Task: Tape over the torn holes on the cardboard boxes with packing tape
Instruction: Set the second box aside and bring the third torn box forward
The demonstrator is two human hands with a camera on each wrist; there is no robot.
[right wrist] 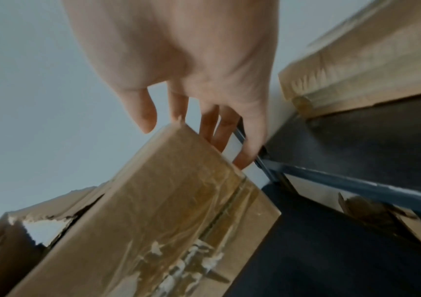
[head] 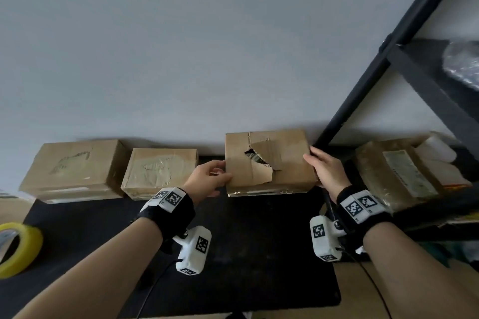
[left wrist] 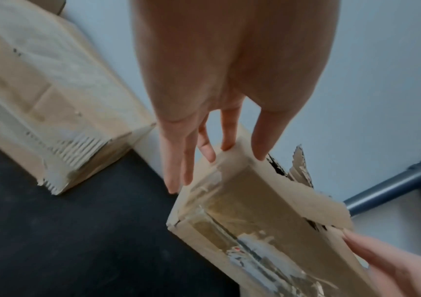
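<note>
A brown cardboard box (head: 287, 173) with a ragged torn hole (head: 255, 158) in its top stands at the back of the black mat, tilted towards me. My left hand (head: 210, 179) is at its left end: straight fingers (left wrist: 176, 176) lie against the end face and the thumb tip touches the top edge. My right hand (head: 326, 171) lies against the right end, fingers (right wrist: 242, 158) straight down behind the box (right wrist: 166, 201) and thumb by its top edge. A roll of yellow packing tape (head: 20, 248) lies at the far left of the mat.
Two boxes (head: 72, 168) (head: 160, 171) with taped-over tops sit against the wall to the left. A black shelf frame (head: 388, 59) rises on the right, with more cardboard boxes (head: 396, 176) on its lower shelf. The black mat (head: 259, 241) lies in front of me.
</note>
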